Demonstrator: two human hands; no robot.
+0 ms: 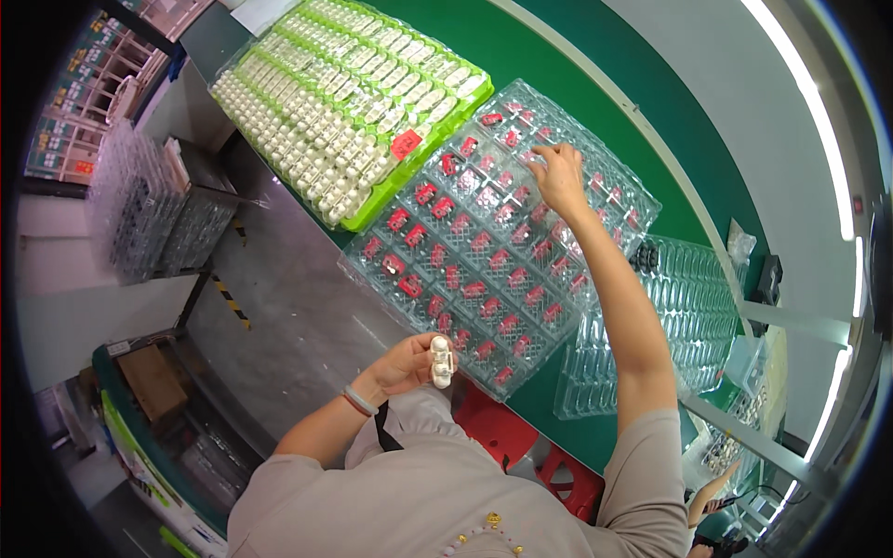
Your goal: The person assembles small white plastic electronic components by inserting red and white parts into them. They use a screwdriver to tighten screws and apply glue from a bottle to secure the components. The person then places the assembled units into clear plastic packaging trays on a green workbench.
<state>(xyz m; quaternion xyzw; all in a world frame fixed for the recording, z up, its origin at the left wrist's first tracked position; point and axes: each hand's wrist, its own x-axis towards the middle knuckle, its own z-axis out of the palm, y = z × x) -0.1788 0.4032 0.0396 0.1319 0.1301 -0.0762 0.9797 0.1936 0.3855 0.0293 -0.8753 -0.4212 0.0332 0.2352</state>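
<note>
My left hand (pixel 406 365) is closed on a small white plastic part (pixel 441 362) with rounded ends, held upright in front of my body. My right hand (pixel 561 179) reaches over the far part of a clear blister tray (pixel 569 325). Its thumb and index finger are bent and a little apart, and nothing shows between them. Small red toy-car-like parts (pixel 425 193) sit in many of the tray's pockets. Some pockets under and around my right hand are partly hidden by the hand and forearm.
A bright green tray (pixel 357 223) with rows of white parts lies at the far left on the green table (pixel 507 56). More clear trays (pixel 591 395) lie to the right, with dark round pieces on one. Red stools (pixel 493 426) stand under the near edge. Another person's arm (pixel 712 493) shows at lower right.
</note>
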